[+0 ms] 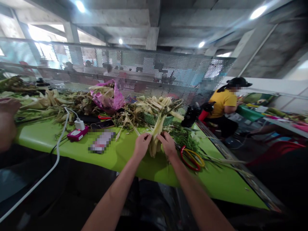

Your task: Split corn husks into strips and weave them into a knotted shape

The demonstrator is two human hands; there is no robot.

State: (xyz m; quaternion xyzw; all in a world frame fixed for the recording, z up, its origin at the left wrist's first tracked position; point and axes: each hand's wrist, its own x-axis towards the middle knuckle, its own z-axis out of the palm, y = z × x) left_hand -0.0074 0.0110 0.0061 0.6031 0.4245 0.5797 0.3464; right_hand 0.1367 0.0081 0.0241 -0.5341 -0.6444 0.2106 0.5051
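Between my two hands a pale yellow-green corn husk [157,131] stands upright over the table, its stem end pointing up and away. My left hand [142,143] pinches its left edge with thumb and fingers. On the opposite edge my right hand [167,144] is closed in the same way. Just behind the husk sits a green basket [168,120] heaped with more pale husks [154,104]. Scissors with red and yellow handles [192,158] lie right of my right hand, beside green leafy sprigs [186,138].
A pink plastic bag [108,96] of husks stands among dried plant scraps [81,104]. Left lie a blurred-out phone [102,142], a magenta power bank [77,133] and a white cable [59,144]. A black object [190,116] stands right. One person [223,102] sits beyond; another's arm [8,122] shows left.
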